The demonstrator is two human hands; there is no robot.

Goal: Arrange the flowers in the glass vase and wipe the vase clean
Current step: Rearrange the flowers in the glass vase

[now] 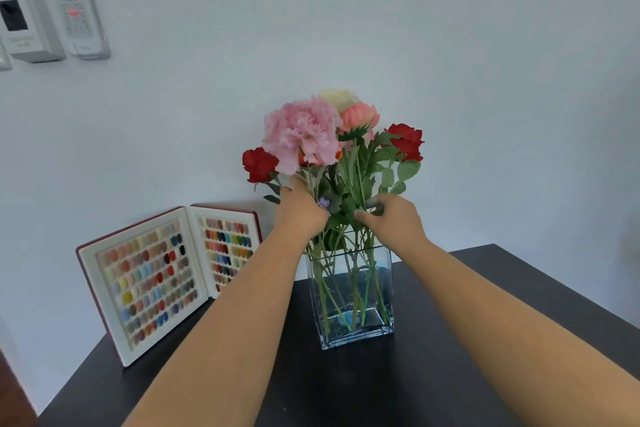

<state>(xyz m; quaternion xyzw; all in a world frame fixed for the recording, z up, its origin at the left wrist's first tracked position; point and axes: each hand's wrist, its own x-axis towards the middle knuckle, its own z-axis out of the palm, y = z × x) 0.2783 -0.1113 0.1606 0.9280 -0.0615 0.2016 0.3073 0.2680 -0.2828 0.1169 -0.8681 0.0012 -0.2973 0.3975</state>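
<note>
Both forearms reach over the dark table (450, 374) where the left hand (301, 211) and right hand (394, 218) grip stems of the flowers (304, 135) standing in the glass vase (349, 291), and a sideways tug may tip it

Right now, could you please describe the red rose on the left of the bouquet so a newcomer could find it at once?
Start at the clear square glass vase on the dark table. Follow the stems up past the left hand to the big pink carnation. The red rose sits just below and left of it, outermost on that side, unlike the other red rose at far right.
</note>
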